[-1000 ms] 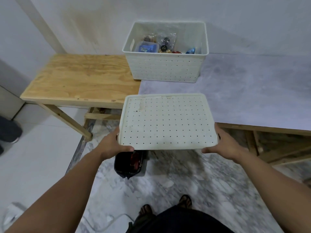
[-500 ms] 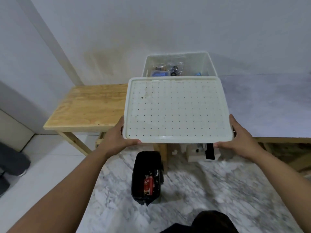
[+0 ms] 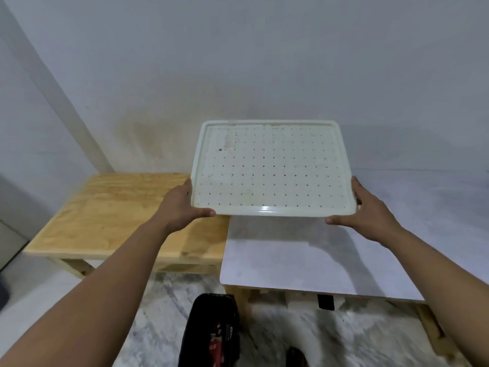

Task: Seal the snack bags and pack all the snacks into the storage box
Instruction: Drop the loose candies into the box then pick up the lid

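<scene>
Lid [image 3: 271,169], perforated, in both hands' grip — left [image 3: 182,205], right [image 3: 370,213] — probably hiding the box.

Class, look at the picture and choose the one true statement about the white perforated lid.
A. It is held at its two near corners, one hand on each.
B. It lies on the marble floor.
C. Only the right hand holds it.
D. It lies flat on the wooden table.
A: the left hand grips the near left corner of the lid and the right hand grips the near right corner, holding it up above the tables.
</scene>
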